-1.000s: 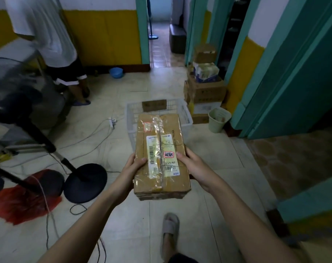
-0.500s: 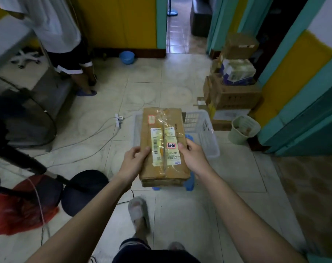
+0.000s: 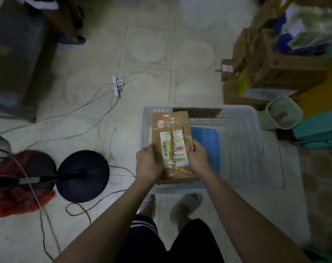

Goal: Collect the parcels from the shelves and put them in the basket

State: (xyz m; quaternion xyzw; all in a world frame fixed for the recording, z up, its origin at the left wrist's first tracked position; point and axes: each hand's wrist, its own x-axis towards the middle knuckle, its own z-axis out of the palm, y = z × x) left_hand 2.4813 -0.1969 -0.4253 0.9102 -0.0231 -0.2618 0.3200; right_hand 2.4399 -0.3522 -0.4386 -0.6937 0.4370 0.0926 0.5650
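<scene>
A brown cardboard parcel [image 3: 171, 130] wrapped in clear tape, with white labels on top, is held flat over the left part of the white plastic basket [image 3: 244, 149]. My left hand [image 3: 148, 164] grips its near left edge and my right hand [image 3: 198, 158] grips its near right edge. The basket stands on the tiled floor just in front of my feet. Inside it lie a blue flat item [image 3: 206, 143] and a dark cardboard piece [image 3: 201, 112] against the far wall. Whether the parcel touches the basket's bottom I cannot tell.
Stacked cardboard boxes [image 3: 279, 73] and a pale bucket [image 3: 283, 112] stand right of the basket. A black fan base [image 3: 83, 175], a red bag [image 3: 19, 202], cables and a power strip [image 3: 118, 86] lie on the floor at left. Another person's foot [image 3: 72, 39] is far left.
I have walked up to the basket and now look straight down. The parcel has moved forward and lower, over the basket's left part, still gripped by both hands.
</scene>
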